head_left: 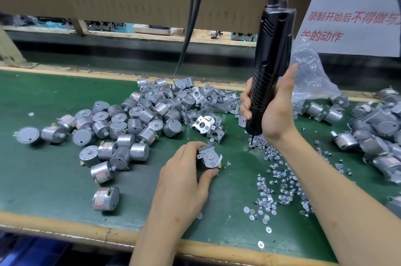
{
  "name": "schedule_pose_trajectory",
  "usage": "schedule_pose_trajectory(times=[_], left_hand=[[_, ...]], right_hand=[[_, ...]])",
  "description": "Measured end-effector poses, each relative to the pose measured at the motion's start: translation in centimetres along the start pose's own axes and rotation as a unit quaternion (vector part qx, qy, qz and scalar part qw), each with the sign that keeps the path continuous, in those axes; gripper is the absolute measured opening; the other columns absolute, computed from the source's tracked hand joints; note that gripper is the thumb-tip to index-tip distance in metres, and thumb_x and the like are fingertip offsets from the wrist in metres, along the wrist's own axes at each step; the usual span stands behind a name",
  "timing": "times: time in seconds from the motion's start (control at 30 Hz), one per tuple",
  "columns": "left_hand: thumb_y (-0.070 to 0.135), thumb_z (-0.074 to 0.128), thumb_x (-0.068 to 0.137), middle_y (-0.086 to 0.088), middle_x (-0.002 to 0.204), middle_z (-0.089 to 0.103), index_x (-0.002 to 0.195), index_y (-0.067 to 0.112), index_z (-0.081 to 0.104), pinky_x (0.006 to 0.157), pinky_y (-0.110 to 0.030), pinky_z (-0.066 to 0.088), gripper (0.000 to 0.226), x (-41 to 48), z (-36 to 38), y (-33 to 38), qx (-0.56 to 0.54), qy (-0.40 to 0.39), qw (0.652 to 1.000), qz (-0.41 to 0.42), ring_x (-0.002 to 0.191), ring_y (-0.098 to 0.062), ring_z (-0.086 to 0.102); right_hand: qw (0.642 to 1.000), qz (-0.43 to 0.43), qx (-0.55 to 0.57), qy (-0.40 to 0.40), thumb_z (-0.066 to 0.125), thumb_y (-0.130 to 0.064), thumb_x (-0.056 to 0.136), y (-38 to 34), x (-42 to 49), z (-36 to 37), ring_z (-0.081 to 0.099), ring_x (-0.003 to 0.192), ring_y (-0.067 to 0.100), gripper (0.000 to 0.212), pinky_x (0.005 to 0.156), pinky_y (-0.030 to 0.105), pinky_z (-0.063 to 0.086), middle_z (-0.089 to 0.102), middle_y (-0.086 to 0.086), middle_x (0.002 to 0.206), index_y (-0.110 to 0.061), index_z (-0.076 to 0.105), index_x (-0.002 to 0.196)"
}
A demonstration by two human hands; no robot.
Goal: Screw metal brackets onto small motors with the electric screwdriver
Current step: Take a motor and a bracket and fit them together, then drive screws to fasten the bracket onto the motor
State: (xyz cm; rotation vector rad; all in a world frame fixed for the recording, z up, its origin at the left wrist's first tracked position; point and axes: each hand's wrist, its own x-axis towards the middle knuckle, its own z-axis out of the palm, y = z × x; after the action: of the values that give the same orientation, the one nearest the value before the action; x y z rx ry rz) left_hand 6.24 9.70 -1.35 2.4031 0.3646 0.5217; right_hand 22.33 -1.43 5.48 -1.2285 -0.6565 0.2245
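My left hand (184,175) grips a small silver motor with a metal bracket (208,155) laid on its face, held against the green mat (54,170). My right hand (272,109) holds the black electric screwdriver (271,57) upright. Its bit tip (251,140) touches the top of a pile of silver screws (280,181) to the right of the held motor. The screwdriver hangs from a cable and a hook above.
Several loose motors (121,127) lie left of centre, and a heap of brackets (208,105) behind my left hand. Bracketed motors (377,133) pile up at the right. A plastic bag (312,74) of screws sits behind the screwdriver. The wooden table edge (86,231) runs along the front.
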Motion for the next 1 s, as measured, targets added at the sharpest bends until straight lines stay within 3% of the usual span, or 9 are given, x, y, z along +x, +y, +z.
schedule_pose_trajectory(times=[0.17,0.4,0.63,1.0], left_hand=[[0.033,0.076,0.084,0.030,0.067,0.048,0.109,0.035,0.054,0.065,-0.003,0.031,0.033,0.0,-0.2,0.0,-0.013,0.000,1.000,0.002,0.070,0.013,0.047],[0.031,0.077,0.082,0.041,0.072,0.051,0.109,0.036,0.057,0.064,-0.004,0.034,0.034,0.1,-0.3,0.0,-0.023,-0.001,1.000,0.002,0.070,0.012,0.049],[0.029,0.078,0.080,0.031,0.070,0.050,0.108,0.034,0.059,0.066,-0.002,0.033,0.034,0.1,-0.4,0.2,-0.020,0.006,1.000,0.006,0.070,0.014,0.049],[0.029,0.078,0.081,0.027,0.067,0.047,0.109,0.032,0.060,0.066,-0.004,0.032,0.034,0.1,-0.5,0.4,-0.016,0.006,1.000,0.016,0.069,0.011,0.048]], right_hand=[[0.999,-0.034,-0.005,-0.007,0.028,-0.090,0.068,-1.2,-0.3,1.5,0.046,0.045,0.021,0.077,0.051,0.029,0.043,0.052,0.002,0.059,-0.018,0.054,0.075],[0.996,-0.083,0.001,-0.044,0.026,-0.081,0.075,-1.8,-1.5,5.0,0.052,0.050,0.021,0.068,0.053,0.036,0.046,0.056,0.001,0.063,-0.020,0.058,0.079],[0.996,-0.067,0.004,-0.052,0.023,-0.076,0.074,-1.3,-1.6,6.1,0.051,0.052,0.024,0.071,0.053,0.039,0.044,0.052,0.013,0.066,-0.011,0.053,0.078],[0.996,-0.073,0.005,-0.052,0.023,-0.074,0.077,-0.8,-1.5,6.3,0.050,0.049,0.020,0.068,0.052,0.034,0.045,0.053,0.008,0.064,-0.013,0.055,0.076]])
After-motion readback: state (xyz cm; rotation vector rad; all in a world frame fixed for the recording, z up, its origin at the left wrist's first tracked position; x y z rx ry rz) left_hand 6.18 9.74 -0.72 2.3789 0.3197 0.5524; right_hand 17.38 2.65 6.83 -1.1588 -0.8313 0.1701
